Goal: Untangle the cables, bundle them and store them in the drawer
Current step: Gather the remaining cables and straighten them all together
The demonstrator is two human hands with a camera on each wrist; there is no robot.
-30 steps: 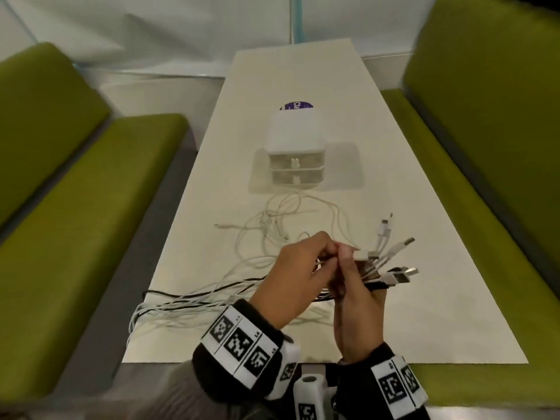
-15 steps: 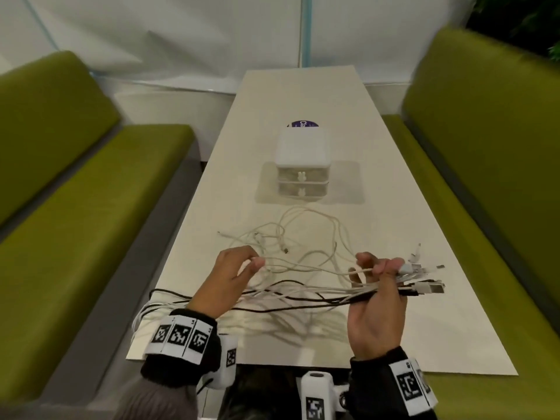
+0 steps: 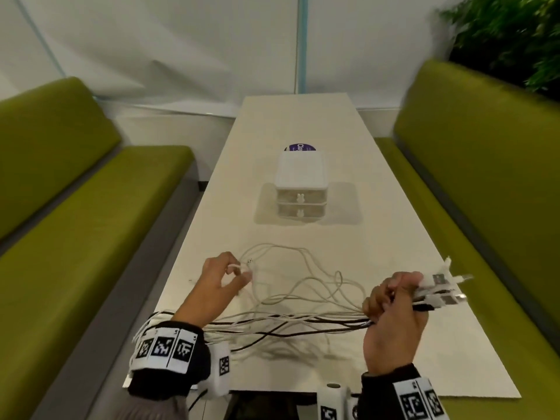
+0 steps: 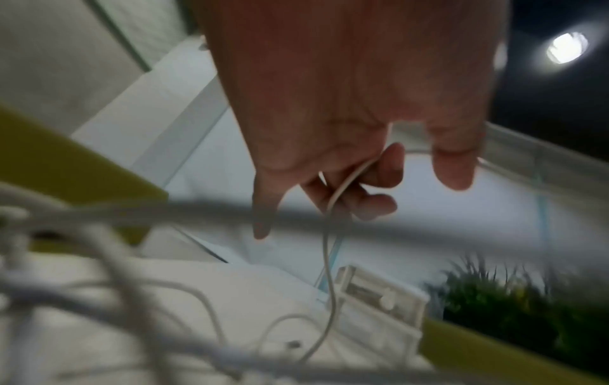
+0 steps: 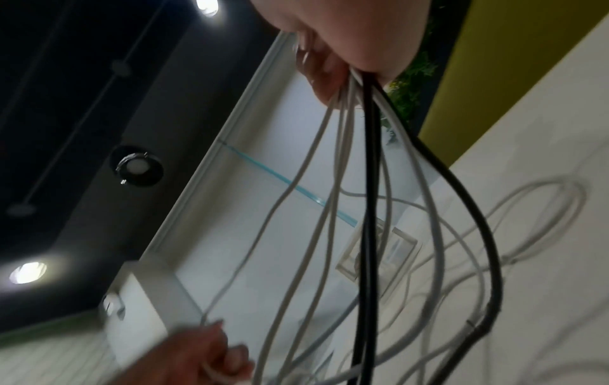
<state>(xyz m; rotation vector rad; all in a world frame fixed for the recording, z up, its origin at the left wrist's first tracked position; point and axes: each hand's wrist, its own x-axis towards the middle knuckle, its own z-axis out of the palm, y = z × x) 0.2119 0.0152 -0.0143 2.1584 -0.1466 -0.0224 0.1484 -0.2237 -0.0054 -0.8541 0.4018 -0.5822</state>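
Note:
Several white and black cables (image 3: 291,321) stretch across the near end of the white table (image 3: 394,237). My right hand (image 3: 397,294) grips the bunch just behind its plugs (image 3: 439,287), which fan out to the right; the strands (image 5: 369,182) drop from that fist. My left hand (image 3: 235,272) is raised over the table's left side and pinches one thin white cable (image 4: 346,182) between thumb and fingers; its plug end (image 3: 250,262) sticks out beside the fingers. The small white drawer unit (image 3: 301,184) stands mid-table, both drawers closed.
Green benches (image 3: 91,222) run along both sides of the table. A round purple sticker (image 3: 298,147) lies behind the drawer unit. Cable loops (image 3: 142,331) hang over the table's near left corner. Plants (image 3: 515,34) fill the far right corner.
My hands, joined at the plugs a second ago, have drawn apart. The right hand carried the plug bunch to the right; the left moved left and took up a single white cable.

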